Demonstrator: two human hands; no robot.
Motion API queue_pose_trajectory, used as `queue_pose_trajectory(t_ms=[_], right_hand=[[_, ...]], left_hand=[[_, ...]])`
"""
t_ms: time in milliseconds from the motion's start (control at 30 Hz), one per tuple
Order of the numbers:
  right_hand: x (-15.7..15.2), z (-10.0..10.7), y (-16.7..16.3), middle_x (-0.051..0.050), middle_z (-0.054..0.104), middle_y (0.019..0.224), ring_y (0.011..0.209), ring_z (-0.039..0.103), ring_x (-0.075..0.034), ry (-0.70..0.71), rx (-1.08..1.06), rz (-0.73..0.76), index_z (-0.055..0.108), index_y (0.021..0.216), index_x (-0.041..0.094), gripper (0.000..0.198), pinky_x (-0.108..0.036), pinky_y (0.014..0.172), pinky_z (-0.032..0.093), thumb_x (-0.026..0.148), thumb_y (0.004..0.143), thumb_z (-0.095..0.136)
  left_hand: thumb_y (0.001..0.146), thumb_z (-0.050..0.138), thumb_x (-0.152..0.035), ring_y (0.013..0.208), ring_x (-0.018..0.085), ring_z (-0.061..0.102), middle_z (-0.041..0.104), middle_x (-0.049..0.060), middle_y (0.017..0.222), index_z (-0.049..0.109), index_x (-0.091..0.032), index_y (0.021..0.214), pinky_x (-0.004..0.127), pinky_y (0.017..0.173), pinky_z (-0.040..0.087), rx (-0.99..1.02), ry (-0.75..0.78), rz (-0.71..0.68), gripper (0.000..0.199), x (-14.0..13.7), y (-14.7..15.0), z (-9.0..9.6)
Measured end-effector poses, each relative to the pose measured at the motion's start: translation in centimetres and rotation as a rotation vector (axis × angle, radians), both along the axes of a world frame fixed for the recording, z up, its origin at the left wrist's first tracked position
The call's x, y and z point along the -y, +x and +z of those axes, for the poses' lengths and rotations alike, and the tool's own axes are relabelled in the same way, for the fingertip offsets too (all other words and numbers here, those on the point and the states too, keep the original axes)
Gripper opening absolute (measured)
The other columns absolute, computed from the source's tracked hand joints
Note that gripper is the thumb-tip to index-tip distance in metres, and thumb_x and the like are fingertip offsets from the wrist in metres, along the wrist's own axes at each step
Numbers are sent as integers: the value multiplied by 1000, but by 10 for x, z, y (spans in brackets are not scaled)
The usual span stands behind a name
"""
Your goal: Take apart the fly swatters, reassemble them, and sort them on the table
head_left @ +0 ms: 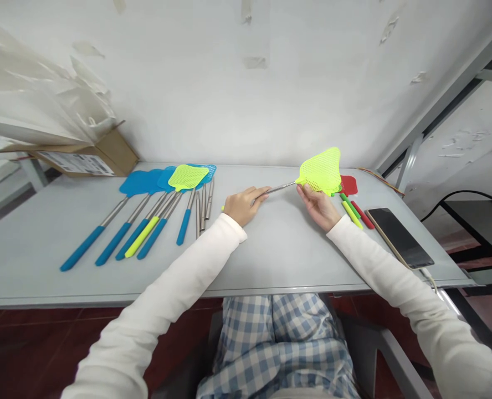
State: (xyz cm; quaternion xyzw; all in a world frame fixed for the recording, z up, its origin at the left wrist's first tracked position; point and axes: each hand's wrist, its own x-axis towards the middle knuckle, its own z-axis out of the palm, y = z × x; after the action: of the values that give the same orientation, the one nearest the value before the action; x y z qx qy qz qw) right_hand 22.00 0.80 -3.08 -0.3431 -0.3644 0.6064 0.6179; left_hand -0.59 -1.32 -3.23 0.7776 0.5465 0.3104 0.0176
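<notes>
A white wall [188, 100] fills the top of the frame, above a grey desk [271, 260] across the middle. A cardboard box [117, 149] is at upper left; right of and below it lies a row of fly swatters [148, 230]. Right of centre, a neon-yellow swatter [321, 168] is held over the desk: the left hand [241, 206] grips its metal rod, the right hand [319, 206] pinches its head's base. Farther right lie a phone [399, 237] and small coloured tubes [352, 215].

The tabletop [266, 255] looks smooth; above it, the yellow-green swatter head [321, 170] looks like perforated plastic, the rod [282, 188] shiny metal. On the tabletop's right, the phone [399, 237] is glossy.
</notes>
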Motion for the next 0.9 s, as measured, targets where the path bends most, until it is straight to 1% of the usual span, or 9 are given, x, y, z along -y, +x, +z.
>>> queue_pose_trajectory(t_ms=[100, 200, 400, 533, 600, 700, 767, 800, 900], right_hand=[[4, -2, -4, -1, 72, 103, 121, 59, -20, -7, 59, -14, 67, 82, 23, 20, -35, 111, 47, 24, 66, 79], [8, -3, -7, -1, 72, 98, 114, 62, -21, -18, 51, -13, 68, 80, 21, 24, -35, 109, 49, 24, 61, 82], [13, -4, -11, -1, 72, 98, 106, 65, -20, -8, 86, -16, 69, 80, 22, 22, -38, 108, 49, 26, 62, 81], [14, -2, -11, -1, 72, 96, 104, 66, -21, 3, 81, -9, 69, 78, 22, 26, -39, 106, 50, 30, 58, 85], [14, 0, -10, -1, 72, 99, 106, 65, -22, 0, 94, 18, 68, 79, 22, 29, -38, 106, 49, 33, 58, 86], [15, 5, -8, -3, 70, 114, 110, 63, -21, 19, 163, 127, 66, 86, 23, 32, -39, 103, 49, 41, 65, 83], [16, 8, -5, -3, 67, 123, 110, 62, -20, 32, 207, 206, 64, 92, 25, 35, -40, 97, 52, 44, 69, 80], [16, 8, -4, -3, 67, 124, 109, 62, -20, 32, 222, 232, 62, 95, 26, 36, -39, 93, 53, 44, 69, 80], [15, 6, 1, -3, 69, 116, 97, 64, -17, 0, 267, 250, 61, 97, 26, 39, -33, 79, 53, 40, 67, 81]], left_hand=[[98, 45, -42, 90, 18, 67, 73, -1, 101, 65, -35, 124, 28, 62, 41, -39, 14, 19, 34, 1, 0, 1], [99, 42, -43, 88, 19, 67, 73, 1, 98, 64, -36, 126, 29, 59, 38, -96, 31, -5, 36, 3, 0, 2], [100, 39, -40, 83, 19, 66, 72, 1, 97, 62, -36, 129, 30, 56, 36, -156, 54, -19, 37, 5, 0, 3], [100, 39, -40, 82, 19, 66, 72, 3, 98, 61, -36, 130, 30, 58, 37, -160, 28, -11, 38, 7, 3, 6], [99, 40, -41, 83, 19, 66, 71, 3, 99, 61, -35, 129, 29, 60, 40, -150, 10, -3, 38, 9, 4, 10], [98, 41, -43, 89, 20, 66, 70, 3, 103, 63, -34, 126, 28, 66, 44, -88, 4, 7, 37, 14, -1, 22], [98, 42, -40, 97, 20, 65, 69, 3, 108, 64, -31, 123, 28, 74, 47, -2, 21, 51, 35, 20, -15, 31], [98, 42, -38, 100, 21, 64, 68, 3, 111, 63, -28, 123, 29, 80, 48, 46, 29, 98, 34, 23, -25, 35], [93, 43, -28, 109, 23, 60, 65, 8, 119, 56, -21, 129, 34, 96, 46, 163, 27, 341, 39, 32, -68, 38]])
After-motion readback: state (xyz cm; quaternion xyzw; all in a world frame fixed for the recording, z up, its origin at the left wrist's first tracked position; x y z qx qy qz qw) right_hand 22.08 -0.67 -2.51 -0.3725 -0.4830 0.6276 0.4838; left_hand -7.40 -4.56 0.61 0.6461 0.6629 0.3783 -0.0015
